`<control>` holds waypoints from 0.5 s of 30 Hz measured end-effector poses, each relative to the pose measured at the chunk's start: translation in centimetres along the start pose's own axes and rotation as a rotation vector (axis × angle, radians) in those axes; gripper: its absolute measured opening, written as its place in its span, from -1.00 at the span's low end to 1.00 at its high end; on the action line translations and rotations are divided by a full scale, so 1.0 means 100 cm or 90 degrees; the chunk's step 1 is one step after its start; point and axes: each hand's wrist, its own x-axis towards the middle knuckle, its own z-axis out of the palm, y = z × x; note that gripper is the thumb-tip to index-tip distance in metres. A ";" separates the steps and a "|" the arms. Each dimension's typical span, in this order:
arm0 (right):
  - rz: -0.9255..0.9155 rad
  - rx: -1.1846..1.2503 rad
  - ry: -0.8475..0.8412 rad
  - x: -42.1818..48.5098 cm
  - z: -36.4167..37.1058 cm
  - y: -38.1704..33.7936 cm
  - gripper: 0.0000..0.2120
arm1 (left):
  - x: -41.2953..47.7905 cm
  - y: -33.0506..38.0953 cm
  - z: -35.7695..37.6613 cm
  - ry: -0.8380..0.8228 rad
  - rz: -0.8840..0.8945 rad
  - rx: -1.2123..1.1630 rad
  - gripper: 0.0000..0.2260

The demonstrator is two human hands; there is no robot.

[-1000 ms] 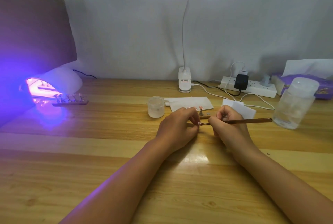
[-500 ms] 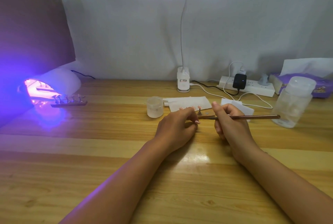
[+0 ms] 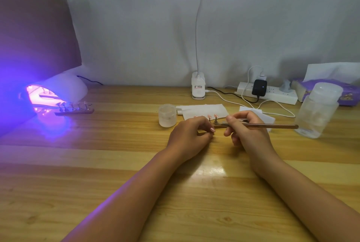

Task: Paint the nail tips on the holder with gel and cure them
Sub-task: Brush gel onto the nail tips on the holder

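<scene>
Head view: a small pink nail tip (image 3: 212, 129) seems pinched in the left hand (image 3: 191, 134), a thin brown brush (image 3: 272, 125) in the right hand (image 3: 247, 132). The small holder (image 3: 215, 119) just beyond could be knocked, smearing gel.

On the table (image 3: 116, 164), the curing lamp (image 3: 64, 90) sits far left, a nail-tip holder (image 3: 74, 111) just before its mouth. The small jar (image 3: 167, 115) stands centre, left of the paper sheet (image 3: 202, 110). The power strip (image 3: 272, 95) lies back right, the bottle (image 3: 317, 111) right of it and nearer.
</scene>
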 end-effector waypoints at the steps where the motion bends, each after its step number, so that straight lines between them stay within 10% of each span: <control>1: 0.004 -0.004 -0.006 0.000 0.000 0.000 -0.88 | 0.000 0.000 0.000 0.001 0.001 0.001 -0.88; 15: -0.015 -0.096 -0.034 -0.002 0.003 0.001 -0.81 | -0.001 0.002 -0.001 -0.012 0.001 0.026 -0.90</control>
